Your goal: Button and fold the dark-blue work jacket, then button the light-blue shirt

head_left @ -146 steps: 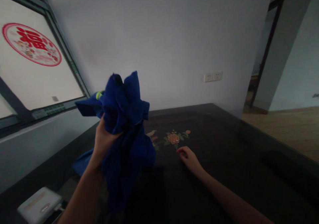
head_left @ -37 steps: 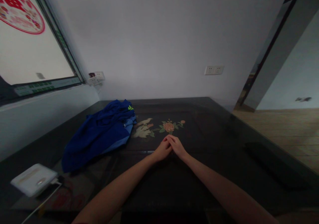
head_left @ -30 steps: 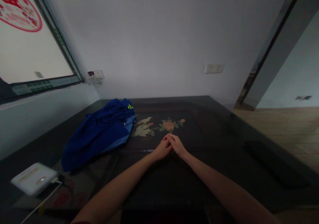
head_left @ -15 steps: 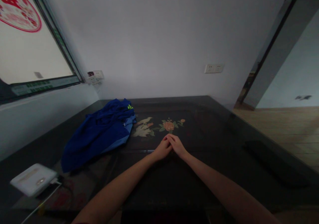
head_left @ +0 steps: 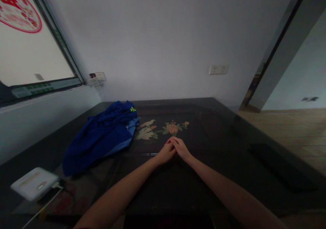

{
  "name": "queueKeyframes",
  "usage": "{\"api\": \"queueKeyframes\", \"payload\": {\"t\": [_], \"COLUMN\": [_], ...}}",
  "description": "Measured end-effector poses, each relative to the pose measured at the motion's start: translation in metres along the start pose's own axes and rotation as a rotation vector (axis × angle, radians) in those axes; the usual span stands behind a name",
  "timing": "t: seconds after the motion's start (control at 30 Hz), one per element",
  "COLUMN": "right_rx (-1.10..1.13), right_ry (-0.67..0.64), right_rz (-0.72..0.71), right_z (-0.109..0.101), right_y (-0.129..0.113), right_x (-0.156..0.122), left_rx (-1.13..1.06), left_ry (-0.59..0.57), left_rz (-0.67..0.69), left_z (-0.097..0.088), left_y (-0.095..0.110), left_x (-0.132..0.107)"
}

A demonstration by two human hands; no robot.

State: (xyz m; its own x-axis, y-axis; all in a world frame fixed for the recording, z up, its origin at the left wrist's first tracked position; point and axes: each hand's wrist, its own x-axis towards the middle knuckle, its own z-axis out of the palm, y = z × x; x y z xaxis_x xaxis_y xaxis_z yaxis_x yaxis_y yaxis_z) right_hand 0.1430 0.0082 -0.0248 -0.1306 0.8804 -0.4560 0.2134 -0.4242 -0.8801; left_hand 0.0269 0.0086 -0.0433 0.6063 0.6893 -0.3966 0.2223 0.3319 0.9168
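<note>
My left hand (head_left: 167, 152) and my right hand (head_left: 181, 148) meet on the dark table (head_left: 219, 137), fingers closed and pressed together, the right lapping over the left. I see no object in either one. Their palms and undersides are hidden. Just beyond the fingertips lies an inlaid picture of a pink flower (head_left: 172, 129) and pale birds (head_left: 145, 133) in the tabletop. To the left of my hands a crumpled blue garment (head_left: 102, 134), with lighter blue and yellow-green parts, lies apart from them.
A white box-shaped device (head_left: 35, 184) with a white cable (head_left: 43, 208) sits at the near left. On the right lies a long black object (head_left: 282, 168), too dark to name. Wall sockets (head_left: 219, 69) are above the table's back edge, and a window (head_left: 30, 45) is at left.
</note>
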Motion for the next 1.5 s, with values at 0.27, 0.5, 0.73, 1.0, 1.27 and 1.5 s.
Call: {"api": "queueKeyframes", "payload": {"t": [0.27,0.5,0.73,1.0,1.27,1.5], "right_rx": [-0.012,-0.017,0.0,-0.018,-0.024,-0.026], "right_ry": [-0.011,-0.012,-0.007,-0.02,-0.013,-0.005], "right_rz": [-0.004,-0.002,0.01,-0.002,-0.015,-0.031], "right_z": [0.0,0.0002,0.0004,-0.0007,-0.0002,0.0005], "right_y": [0.0013,0.0002,-0.0011,-0.0004,0.0041,0.0066], "right_x": [0.0005,0.0011,0.0,0.0009,0.0016,0.002], "left_rx": [0.003,0.008,0.017,-0.002,0.012,0.007], "left_ry": [0.001,-0.001,0.012,-0.009,0.001,0.002], "left_rz": [0.019,0.006,0.046,0.028,0.038,0.041], "left_z": [0.0003,0.0015,0.0013,-0.0001,0.0006,0.0016], "left_y": [-0.0027,-0.0051,-0.0062,-0.0031,-0.0032,-0.005], "left_x": [0.0007,0.0022,0.0017,0.0015,0.0014,0.0017]}}
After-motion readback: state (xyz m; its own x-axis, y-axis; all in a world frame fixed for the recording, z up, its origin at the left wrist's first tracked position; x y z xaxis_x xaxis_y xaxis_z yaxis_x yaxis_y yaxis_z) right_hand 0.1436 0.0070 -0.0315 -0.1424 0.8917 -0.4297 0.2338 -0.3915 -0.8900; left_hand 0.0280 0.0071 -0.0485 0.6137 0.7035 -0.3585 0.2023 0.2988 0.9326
